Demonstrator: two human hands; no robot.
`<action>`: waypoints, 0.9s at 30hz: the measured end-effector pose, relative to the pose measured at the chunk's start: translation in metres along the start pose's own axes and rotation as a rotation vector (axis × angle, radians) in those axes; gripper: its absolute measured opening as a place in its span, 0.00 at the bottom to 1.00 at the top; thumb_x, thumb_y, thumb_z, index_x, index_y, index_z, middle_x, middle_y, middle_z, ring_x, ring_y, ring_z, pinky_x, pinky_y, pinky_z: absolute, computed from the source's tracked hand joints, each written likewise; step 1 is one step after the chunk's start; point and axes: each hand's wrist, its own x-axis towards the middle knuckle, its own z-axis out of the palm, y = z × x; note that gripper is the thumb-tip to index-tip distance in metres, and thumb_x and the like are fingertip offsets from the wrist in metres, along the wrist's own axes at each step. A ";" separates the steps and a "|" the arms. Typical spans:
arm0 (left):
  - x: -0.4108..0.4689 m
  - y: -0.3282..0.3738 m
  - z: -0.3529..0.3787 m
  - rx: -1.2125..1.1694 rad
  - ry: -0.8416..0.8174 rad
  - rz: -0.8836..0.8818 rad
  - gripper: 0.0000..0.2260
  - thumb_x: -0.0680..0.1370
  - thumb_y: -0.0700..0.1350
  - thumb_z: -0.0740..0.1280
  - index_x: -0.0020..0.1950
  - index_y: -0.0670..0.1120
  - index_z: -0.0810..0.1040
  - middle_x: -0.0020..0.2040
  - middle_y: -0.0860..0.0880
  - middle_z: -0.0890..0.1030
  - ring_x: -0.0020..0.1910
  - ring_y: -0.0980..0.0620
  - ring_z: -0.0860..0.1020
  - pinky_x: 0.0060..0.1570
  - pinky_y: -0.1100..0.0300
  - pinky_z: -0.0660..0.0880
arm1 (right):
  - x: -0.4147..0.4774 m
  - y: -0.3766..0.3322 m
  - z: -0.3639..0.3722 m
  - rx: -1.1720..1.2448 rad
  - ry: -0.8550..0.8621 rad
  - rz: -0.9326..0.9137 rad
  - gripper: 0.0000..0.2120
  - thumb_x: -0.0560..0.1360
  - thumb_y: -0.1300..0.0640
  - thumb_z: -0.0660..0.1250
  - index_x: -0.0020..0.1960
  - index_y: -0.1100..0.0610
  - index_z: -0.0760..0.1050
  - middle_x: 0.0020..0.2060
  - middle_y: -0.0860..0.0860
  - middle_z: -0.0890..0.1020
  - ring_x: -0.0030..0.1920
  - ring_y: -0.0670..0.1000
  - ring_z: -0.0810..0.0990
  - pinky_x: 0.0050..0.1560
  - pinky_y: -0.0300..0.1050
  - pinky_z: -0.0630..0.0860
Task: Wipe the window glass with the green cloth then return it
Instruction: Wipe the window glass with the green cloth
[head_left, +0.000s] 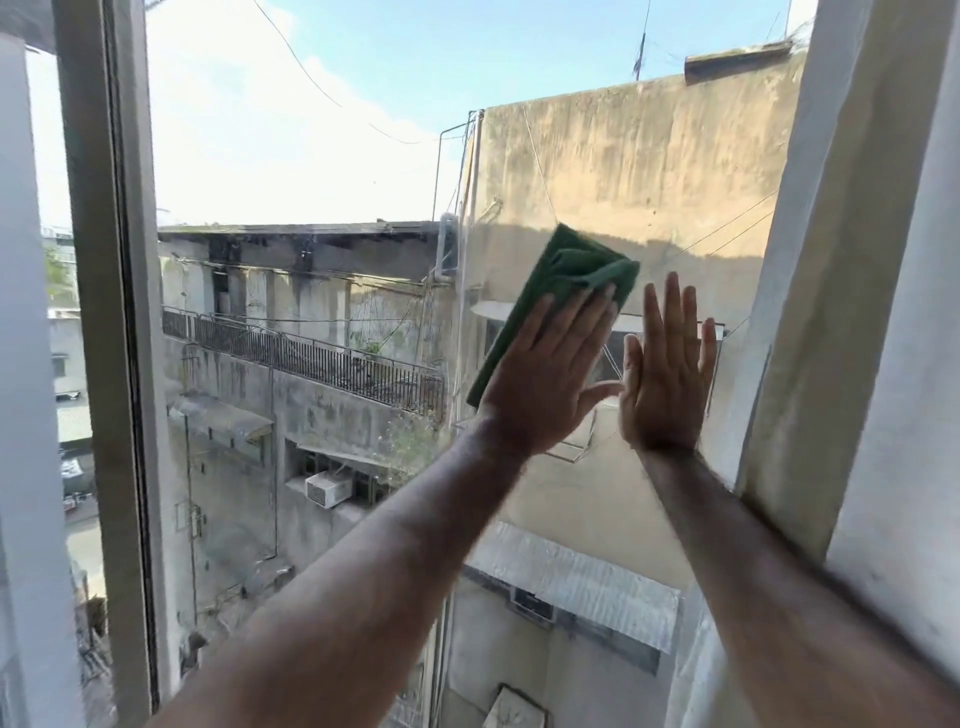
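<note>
A person stands at a window, both bare arms stretched forward to the window glass (332, 171). The left hand (545, 374) lies flat with fingers spread, pressing a folded green cloth (558, 291) against the pane. The cloth sits under the fingers and reaches beyond them, its long axis slanting from lower left to upper right. The right hand (667, 369) rests open and empty on the glass just beside it, nearer the pale window frame (831, 260). Weathered buildings (311, 332) show outside. Wiping appears under way; the cloth's return is not yet done.
</note>
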 end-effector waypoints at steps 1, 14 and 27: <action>-0.018 0.007 0.004 0.001 -0.024 0.045 0.39 0.84 0.68 0.48 0.84 0.40 0.52 0.85 0.42 0.55 0.84 0.42 0.53 0.83 0.43 0.51 | 0.000 0.000 -0.001 0.010 -0.002 0.001 0.25 0.89 0.53 0.50 0.86 0.56 0.59 0.86 0.56 0.61 0.87 0.56 0.57 0.86 0.62 0.55; -0.043 -0.134 -0.025 0.013 0.095 -0.633 0.39 0.82 0.66 0.48 0.83 0.40 0.57 0.84 0.42 0.60 0.84 0.43 0.57 0.82 0.40 0.55 | -0.002 -0.003 0.001 -0.015 0.016 0.002 0.25 0.90 0.53 0.50 0.86 0.56 0.57 0.86 0.56 0.59 0.87 0.55 0.56 0.86 0.60 0.55; -0.100 -0.044 0.005 0.080 -0.105 0.205 0.38 0.84 0.68 0.49 0.85 0.43 0.50 0.86 0.43 0.52 0.85 0.43 0.51 0.83 0.42 0.48 | 0.000 0.002 0.000 -0.010 0.011 -0.010 0.26 0.89 0.53 0.51 0.86 0.55 0.56 0.87 0.56 0.59 0.87 0.55 0.55 0.86 0.62 0.56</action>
